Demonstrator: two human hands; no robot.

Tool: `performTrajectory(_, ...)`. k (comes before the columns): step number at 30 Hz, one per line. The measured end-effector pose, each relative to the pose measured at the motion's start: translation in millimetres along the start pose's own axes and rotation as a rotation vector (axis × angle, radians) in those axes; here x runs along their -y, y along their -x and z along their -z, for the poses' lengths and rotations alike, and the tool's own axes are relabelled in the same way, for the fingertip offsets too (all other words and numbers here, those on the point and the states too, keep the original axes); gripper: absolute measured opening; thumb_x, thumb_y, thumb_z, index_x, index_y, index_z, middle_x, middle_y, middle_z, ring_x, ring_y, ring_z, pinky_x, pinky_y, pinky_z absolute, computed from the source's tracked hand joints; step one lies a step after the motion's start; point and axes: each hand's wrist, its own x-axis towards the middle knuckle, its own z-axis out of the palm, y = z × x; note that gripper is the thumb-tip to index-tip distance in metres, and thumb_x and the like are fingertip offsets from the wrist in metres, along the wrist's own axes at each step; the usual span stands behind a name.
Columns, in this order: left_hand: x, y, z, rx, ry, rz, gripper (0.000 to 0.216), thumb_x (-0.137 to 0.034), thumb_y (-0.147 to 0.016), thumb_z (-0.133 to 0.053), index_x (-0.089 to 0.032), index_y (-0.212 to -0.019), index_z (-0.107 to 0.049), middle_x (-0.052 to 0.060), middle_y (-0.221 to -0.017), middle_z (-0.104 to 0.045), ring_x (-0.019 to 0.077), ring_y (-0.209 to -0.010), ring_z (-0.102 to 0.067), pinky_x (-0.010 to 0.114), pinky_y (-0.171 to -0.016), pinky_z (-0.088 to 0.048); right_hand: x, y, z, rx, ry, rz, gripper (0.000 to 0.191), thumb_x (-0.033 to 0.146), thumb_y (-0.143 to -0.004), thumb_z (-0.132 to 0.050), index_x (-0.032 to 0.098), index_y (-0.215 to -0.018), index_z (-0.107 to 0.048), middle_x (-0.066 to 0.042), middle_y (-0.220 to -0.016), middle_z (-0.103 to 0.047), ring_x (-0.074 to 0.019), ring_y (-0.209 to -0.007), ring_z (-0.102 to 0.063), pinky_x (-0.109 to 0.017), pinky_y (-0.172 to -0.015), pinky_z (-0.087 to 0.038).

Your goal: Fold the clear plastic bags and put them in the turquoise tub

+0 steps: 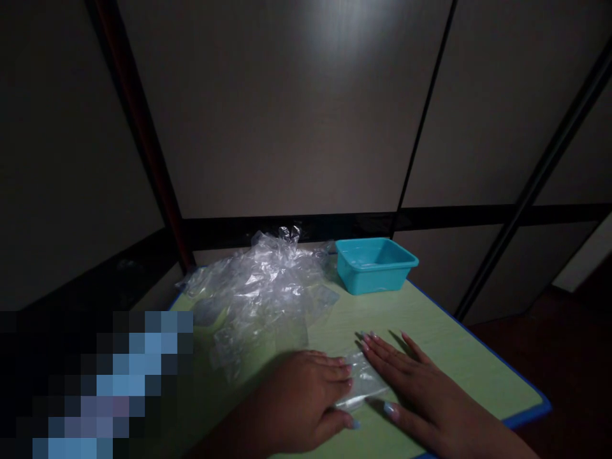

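Clearly, at the far left and nearer the wearer than the turquoise tub (370, 277), coarse pixelation (129, 376) masked whatever lay there. Left of the tub, a heap of clear plastic (268, 287) spread over the tabletop (459, 357), its glare and overlapping folds making single pieces hard to count. In front of the tub and slightly to its left, the left hand (310, 395) lay palm down, fingers extended rather than clenched, its underside hidden and its forearm lost in shadow. Directly in front of the tub, a small flat plastic piece (366, 380) lay between the two hands, fingertips covering parts of its edges. The tub's near wall concealed much of its inside. In front of the tub and to its right, the right hand (421, 382) was spread flat, gripping nothing visible, with its forearm cut off by the lower border.
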Motion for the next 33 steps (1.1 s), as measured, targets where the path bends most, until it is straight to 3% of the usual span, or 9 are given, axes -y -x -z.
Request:
performTrajectory(2,1.0,0.6,-2.6,-0.011,0.007,0.002,0.04,-0.04,-0.086,-0.056,-0.023,-0.122,-0.057,0.003,-0.13,-0.056,0.0211,-0.119,-0.052,0.034,-0.103,-0.035,-1.7,1.1,-1.8,-0.068,-0.074,-0.022,0.057,0.042,-0.088,-0.049,0.036,-0.141,-0.028,0.002,-0.148,-0.027,-0.0263,-0.137,-0.022,-0.052,-0.111,0.002)
performTrajectory(4,1.5,0.8,-4.0,-0.013,0.012,0.0,0.04,-0.041,-0.086,-0.057,-0.023,-0.121,-0.058,0.003,-0.13,-0.055,0.0211,-0.119,-0.051,0.035,-0.103,-0.035,-4.8,2.2,-3.2,-0.253,-0.21,-0.089,0.05,0.043,-0.088,-0.049,0.034,-0.136,-0.041,0.001,-0.146,-0.035,-0.0265,-0.135,-0.027,-0.051,-0.112,-0.005)
performTrajectory(7,1.3,0.8,-3.8,-0.01,0.008,-0.009,0.039,-0.041,-0.087,-0.056,-0.023,-0.122,-0.057,0.003,-0.131,-0.055,0.0214,-0.12,-0.05,0.035,-0.102,-0.036,-9.0,1.2,-0.3,-0.553,-0.604,-0.32,0.039,0.048,-0.084,-0.051,0.027,-0.115,-0.062,-0.008,-0.128,-0.056,-0.0291,-0.122,-0.045,-0.048,-0.106,-0.028)
performTrajectory(9,0.8,0.8,-3.0,-0.007,-0.003,-0.013,0.04,-0.041,-0.087,-0.055,-0.022,-0.122,-0.057,0.004,-0.13,-0.055,0.022,-0.119,-0.051,0.036,-0.102,-0.037,-9.7,-2.1,6.6,-0.607,-0.93,-0.452,0.035,0.05,-0.081,-0.055,0.025,-0.102,-0.066,-0.009,-0.111,-0.063,-0.0293,-0.11,-0.053,-0.046,-0.092,-0.043)
performTrajectory(12,-0.4,0.7,-2.1,-0.005,-0.027,-0.011,0.04,-0.04,-0.087,-0.056,-0.022,-0.122,-0.057,0.004,-0.131,-0.054,0.0224,-0.119,-0.051,0.037,-0.102,-0.037,-8.3,-9.0,21.1,-0.548,-1.256,-0.551,0.026,0.042,-0.079,-0.058,0.023,-0.096,-0.063,-0.007,-0.098,-0.063,-0.0277,-0.106,-0.054,-0.041,-0.077,-0.052)
performTrajectory(15,-1.7,0.7,-1.9,0.001,-0.041,-0.014,0.043,-0.041,-0.085,-0.058,-0.021,-0.123,-0.056,0.004,-0.134,-0.051,0.0235,-0.119,-0.051,0.038,-0.103,-0.036,-7.3,-16.6,32.8,-0.484,-1.357,-0.633,0.019,0.034,-0.079,-0.056,0.022,-0.094,-0.059,-0.007,-0.094,-0.062,-0.0262,-0.106,-0.053,-0.042,-0.074,-0.052)
performTrajectory(25,-0.6,1.0,-3.1,-0.011,-0.034,-0.03,0.042,-0.04,-0.085,-0.057,-0.021,-0.123,-0.055,0.005,-0.13,-0.056,0.0242,-0.117,-0.052,0.04,-0.101,-0.037,-5.4,-37.9,35.8,-0.342,-1.325,-0.729,0.025,0.036,-0.085,-0.045,0.02,-0.102,-0.053,-0.01,-0.098,-0.061,-0.0245,-0.099,-0.057,-0.04,-0.071,-0.051)
performTrajectory(28,-0.8,1.1,-2.4,-0.014,-0.035,-0.028,0.042,-0.039,-0.085,-0.058,-0.022,-0.123,-0.055,0.004,-0.13,-0.055,0.024,-0.117,-0.052,0.04,-0.101,-0.037,-4.9,-36.5,34.4,-0.354,-1.375,-0.758,0.022,0.035,-0.085,-0.048,0.02,-0.099,-0.055,-0.008,-0.091,-0.062,-0.0215,-0.091,-0.06,-0.037,-0.072,-0.051)
performTrajectory(33,-0.6,1.1,-2.1,-0.011,-0.033,-0.026,0.042,-0.04,-0.084,-0.059,-0.021,-0.122,-0.056,0.004,-0.131,-0.055,0.0232,-0.117,-0.053,0.038,-0.102,-0.036,-1.9,-26.2,28.2,-0.246,-1.354,-0.75,0.025,0.037,-0.083,-0.055,0.017,-0.099,-0.058,-0.008,-0.091,-0.064,-0.018,-0.079,-0.062,-0.031,-0.068,-0.05)
